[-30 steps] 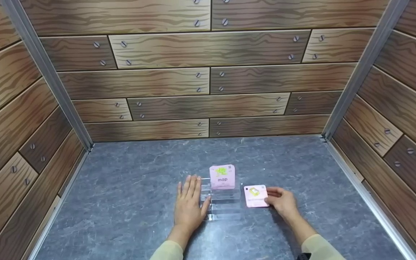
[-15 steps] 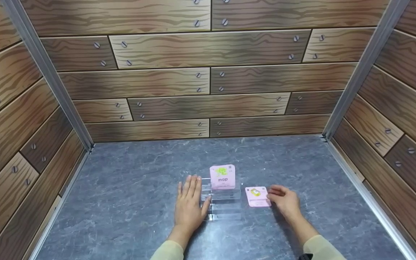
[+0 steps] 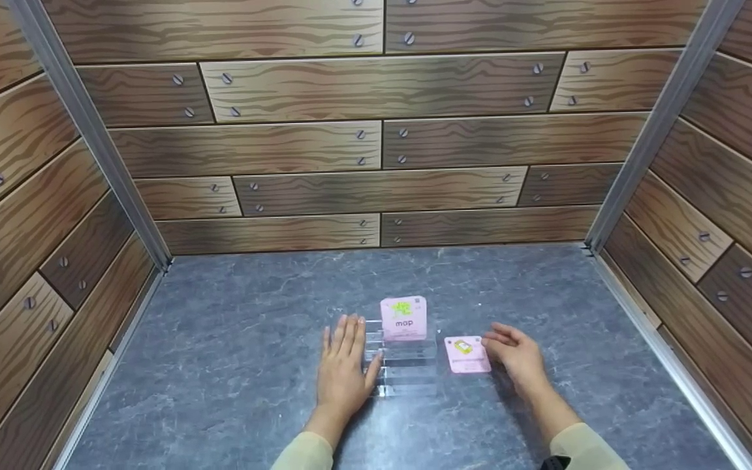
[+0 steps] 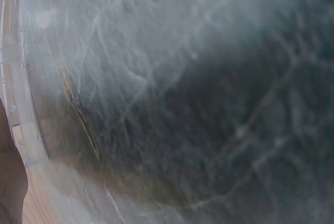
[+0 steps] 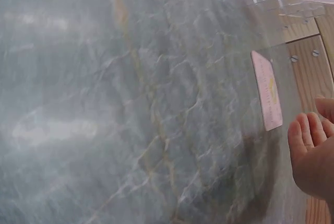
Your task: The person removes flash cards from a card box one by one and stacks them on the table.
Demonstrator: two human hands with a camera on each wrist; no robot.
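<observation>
While the left hand [image 3: 343, 375] on my head feed lies flat with its fingers straight, the clear stand [image 3: 408, 378] sits just to its right, and the thumb reaches over the stand's left edge. Ahead and to the right of that hand, a pink card [image 3: 404, 318] leans upright in the stand, with a greenish-yellow picture over a short word, "map" or "mop", can't tell which from here. The right hand [image 3: 516, 359] has its fingers loosely bent and isn't gripping anything as far as I can see. Just left of its fingertips, a second pink card [image 3: 468, 356] lies flat on the grey marbled surface [image 3: 239, 365], its yellow picture facing up and the print too small for me to read. My right wrist cam shows a small gap between fingers and card. Way out past both hands there's the wood-print back wall [image 3: 304, 147], and pale sleeves [image 3: 304, 452] run down behind the wrists.
</observation>
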